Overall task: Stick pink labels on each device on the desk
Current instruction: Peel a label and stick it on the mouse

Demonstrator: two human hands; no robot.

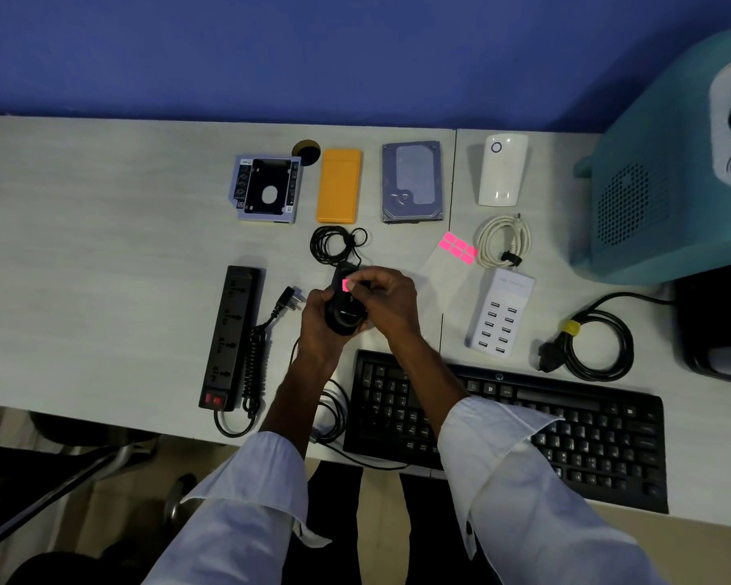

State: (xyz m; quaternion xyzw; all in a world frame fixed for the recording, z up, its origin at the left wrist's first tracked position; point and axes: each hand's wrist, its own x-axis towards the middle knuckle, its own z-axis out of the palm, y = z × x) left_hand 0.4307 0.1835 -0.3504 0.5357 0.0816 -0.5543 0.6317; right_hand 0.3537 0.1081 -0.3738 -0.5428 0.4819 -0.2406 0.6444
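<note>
Far left of tabletop [102,247]: power strip [232,337], long axis near-to-far, red switch at near end.
back row, left to right: drive caddy [266,190], orange case [339,185], hard drive [413,181], white device [503,170].
left hand [321,327]: fingers curled round near end of black device [342,318], mid-tabletop.
black device: long axis near-to-far, far end pointing at its coiled cord [338,244]; lifted or resting, cannot tell.
pink label [346,285]: on far upper face of black device.
right hand [387,304]: fingertips pinching pink label against the device.
right of hands: label sheet [458,247] with more pink squares; USB charger [501,316] just beside it; keyboard [566,420] along near edge.
</note>
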